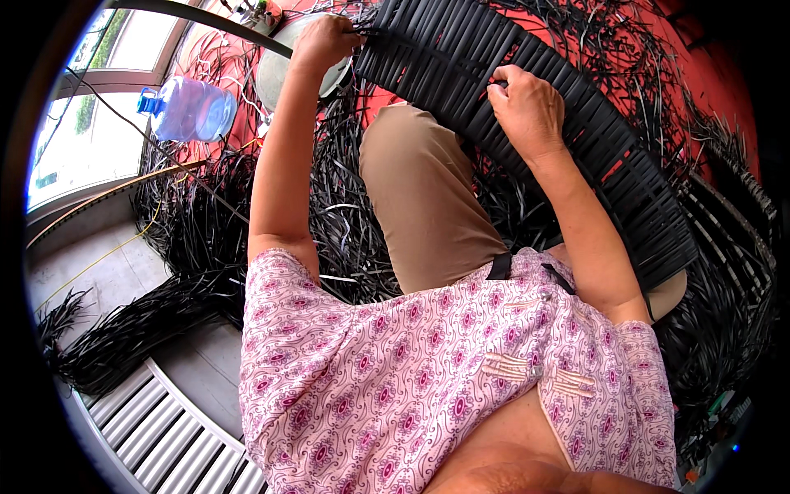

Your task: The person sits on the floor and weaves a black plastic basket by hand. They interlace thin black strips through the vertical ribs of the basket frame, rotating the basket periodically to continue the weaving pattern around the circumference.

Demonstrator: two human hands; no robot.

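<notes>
A long panel woven from flat black strips [448, 66] curves from the top middle down to the right, past my bent knee. At its upper left end my left hand [325, 41] is closed, fingertips pinching a thin black strip that runs to the panel's edge. My right hand [531, 114] rests over the panel's middle, with its fingers curled and thumb and forefinger pressed together. A small dark bit shows at those fingertips, too small to name. Loose black strips [346, 222] lie in a tangle beneath and around the panel.
A clear blue water jug [193, 109] lies on its side by the window at left. Near my left hand stands a round grey seat [276, 70]. A thick bundle of black strips [140, 329] and a white slatted rack [160, 432] lie lower left. The floor [736, 99] is red.
</notes>
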